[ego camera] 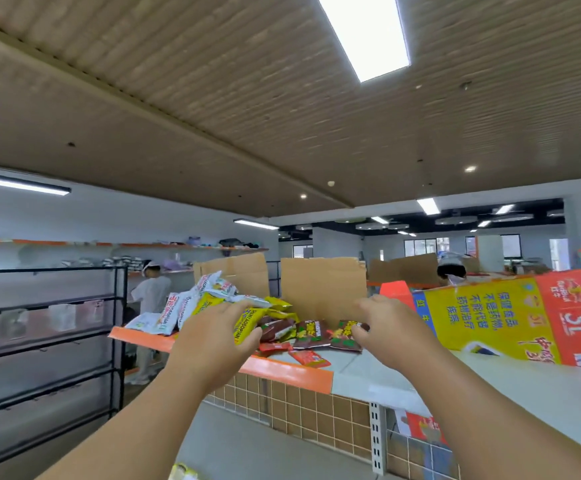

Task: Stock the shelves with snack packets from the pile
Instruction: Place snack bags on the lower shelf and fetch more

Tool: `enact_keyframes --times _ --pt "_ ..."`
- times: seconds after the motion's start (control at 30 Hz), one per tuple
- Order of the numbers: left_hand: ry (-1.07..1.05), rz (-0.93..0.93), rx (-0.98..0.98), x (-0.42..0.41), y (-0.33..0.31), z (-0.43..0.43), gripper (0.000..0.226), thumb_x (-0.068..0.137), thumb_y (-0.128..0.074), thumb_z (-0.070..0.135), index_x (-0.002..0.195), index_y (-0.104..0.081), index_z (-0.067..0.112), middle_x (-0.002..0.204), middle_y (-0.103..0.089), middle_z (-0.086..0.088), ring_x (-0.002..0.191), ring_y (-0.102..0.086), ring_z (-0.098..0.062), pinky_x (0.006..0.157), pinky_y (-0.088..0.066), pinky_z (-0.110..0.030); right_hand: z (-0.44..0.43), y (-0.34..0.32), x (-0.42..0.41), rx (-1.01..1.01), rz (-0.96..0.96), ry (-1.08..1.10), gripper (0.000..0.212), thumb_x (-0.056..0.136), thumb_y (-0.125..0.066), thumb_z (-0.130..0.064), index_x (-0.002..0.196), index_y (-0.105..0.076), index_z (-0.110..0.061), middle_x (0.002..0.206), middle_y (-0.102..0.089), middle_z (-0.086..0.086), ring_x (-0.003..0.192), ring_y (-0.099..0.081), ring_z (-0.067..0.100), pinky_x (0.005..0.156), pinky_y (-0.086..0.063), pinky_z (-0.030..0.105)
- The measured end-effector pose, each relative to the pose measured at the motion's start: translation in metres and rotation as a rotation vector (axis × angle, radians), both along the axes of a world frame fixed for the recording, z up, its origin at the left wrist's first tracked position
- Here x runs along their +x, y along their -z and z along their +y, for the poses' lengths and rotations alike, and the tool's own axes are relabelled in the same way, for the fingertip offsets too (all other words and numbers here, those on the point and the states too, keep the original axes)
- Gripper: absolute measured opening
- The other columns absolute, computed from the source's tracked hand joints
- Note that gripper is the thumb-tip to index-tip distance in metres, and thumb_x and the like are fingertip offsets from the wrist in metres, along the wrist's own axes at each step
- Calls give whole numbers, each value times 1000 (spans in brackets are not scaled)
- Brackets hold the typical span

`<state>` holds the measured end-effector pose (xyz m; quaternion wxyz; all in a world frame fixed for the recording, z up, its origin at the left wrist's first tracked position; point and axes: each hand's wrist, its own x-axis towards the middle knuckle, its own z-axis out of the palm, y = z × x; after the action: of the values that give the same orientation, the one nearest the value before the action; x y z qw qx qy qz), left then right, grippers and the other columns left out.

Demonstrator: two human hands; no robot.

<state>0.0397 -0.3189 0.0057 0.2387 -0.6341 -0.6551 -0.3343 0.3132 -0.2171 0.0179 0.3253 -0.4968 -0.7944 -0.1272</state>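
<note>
A pile of snack packets [209, 299] lies on the white top shelf [368, 372] with an orange front edge. White and yellow packets are heaped at the left, dark brown packets [311, 334] lie in the middle, and small red ones [310, 358] sit near the edge. My left hand [218, 327] grips a yellow packet [245, 325] at the pile's right side. My right hand [389, 327] pinches the right end of a brown packet [348, 336] lying on the shelf.
Cardboard flaps [323, 289] stand behind the pile. A yellow and red printed carton [511, 317] lies on the shelf at the right. A black empty rack [46, 337] stands at the left. A person in white [150, 292] works behind it. Another person's head [450, 270] shows beyond the cartons.
</note>
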Motion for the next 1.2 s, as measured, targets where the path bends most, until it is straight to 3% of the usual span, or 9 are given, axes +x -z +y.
enact_keyframes --times 0.27,0.53,0.8,0.97,1.1,1.2 --pt "-102 -14 -35 -7 -8 104 57 96 -48 60 148 -44 39 148 -52 14 135 -47 -14 102 -43 -36 119 -3 7 -74 -9 5 37 92 -51 -37 124 -59 -20 122 -58 2 105 -58 25 83 -54 38" --pt "-68 -3 -26 9 -8 186 50 95 -54 55 141 -51 38 138 -60 11 127 -52 -15 98 -46 -34 208 -8 4 -123 -20 -20 45 94 -51 -39 135 -56 -21 134 -57 3 116 -57 25 91 -52 37" --pt "-1 -12 -61 16 -3 248 46 96 -54 52 140 -50 41 138 -58 13 123 -54 -13 93 -44 -31 258 5 -16 -259 -108 20 33 90 -56 -40 116 -62 -20 116 -65 4 97 -60 26 79 -51 31" --pt "79 -77 -155 14 10 302 53 94 -53 55 144 -49 38 144 -54 12 128 -52 -13 99 -46 -32 281 16 -30 -414 -141 39 30 89 -57 -33 115 -61 -19 106 -65 4 93 -63 26 70 -48 27" --pt "90 -78 -293 15 27 349 55 92 -51 59 143 -49 37 135 -59 6 122 -56 -19 96 -49 -36 293 20 -43 -488 -168 77 40 95 -56 -35 132 -58 -19 130 -61 6 115 -59 28 93 -49 31" --pt "55 -51 -422 17 35 381 58 90 -49 63 140 -50 34 137 -57 -1 126 -55 -24 95 -47 -36 300 21 -56 -521 -153 101 45 97 -56 -41 139 -55 -23 142 -54 5 124 -54 27 102 -47 35"
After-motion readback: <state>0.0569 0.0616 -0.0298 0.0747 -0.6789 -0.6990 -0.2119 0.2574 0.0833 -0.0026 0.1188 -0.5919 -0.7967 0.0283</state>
